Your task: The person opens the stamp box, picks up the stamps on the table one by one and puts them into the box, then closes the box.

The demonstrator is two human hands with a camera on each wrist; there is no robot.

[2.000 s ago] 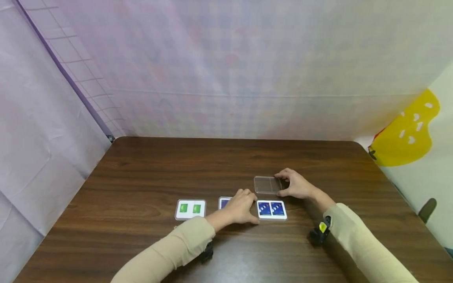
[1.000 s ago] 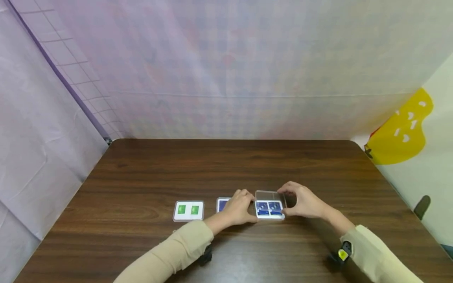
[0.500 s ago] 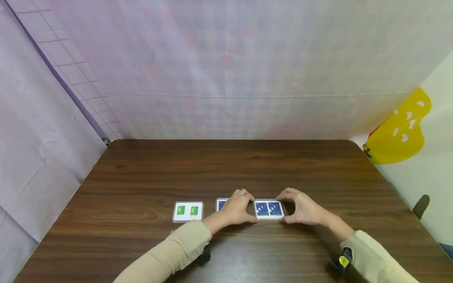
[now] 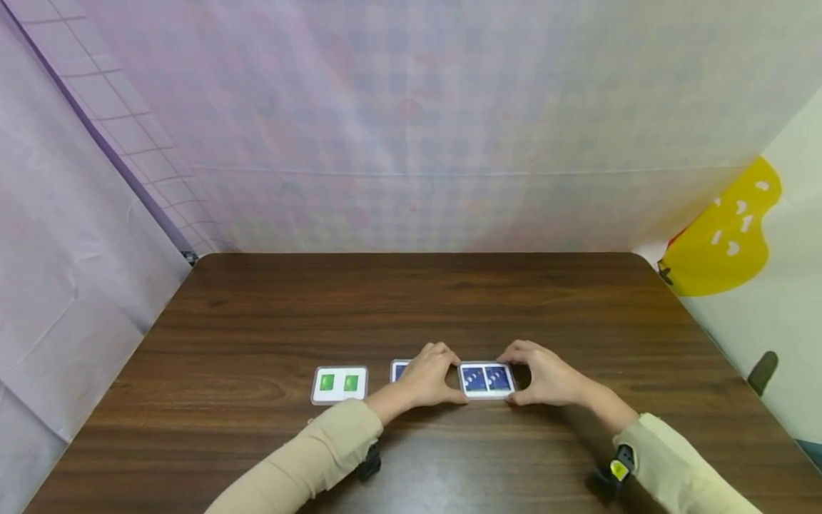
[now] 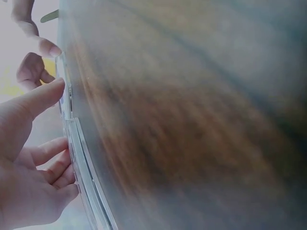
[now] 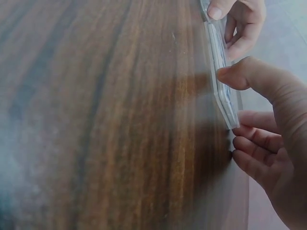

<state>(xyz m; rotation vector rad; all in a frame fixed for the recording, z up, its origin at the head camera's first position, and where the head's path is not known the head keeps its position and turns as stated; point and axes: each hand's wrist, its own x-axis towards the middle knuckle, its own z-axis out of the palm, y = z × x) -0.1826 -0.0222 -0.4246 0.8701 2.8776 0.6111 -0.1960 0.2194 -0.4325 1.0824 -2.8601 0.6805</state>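
Observation:
In the head view, a clear plastic case (image 4: 488, 380) holding two blue cards with white crescents lies flat on the table between both hands. My left hand (image 4: 429, 377) grips its left end, thumb on the near edge and fingers at the far edge. Opposite, my right hand (image 4: 549, 378) pinches the right end the same way; in the right wrist view the thumb presses the case (image 6: 218, 62) near its edge. A second blue-card case (image 4: 398, 370) is mostly hidden beneath the left hand. Farther left lies a case with two green cards (image 4: 339, 385).
The brown wooden table (image 4: 289, 307) runs back to a pale checked cloth (image 4: 411, 143). A white curtain (image 4: 70, 285) hangs at the left. Black wrist cameras (image 4: 621, 464) sit under both forearms, close to the tabletop.
The right hand has brought a clear lid from behind the right case toward me and set it over the blue cards. The left hand has stayed at that case's left end.

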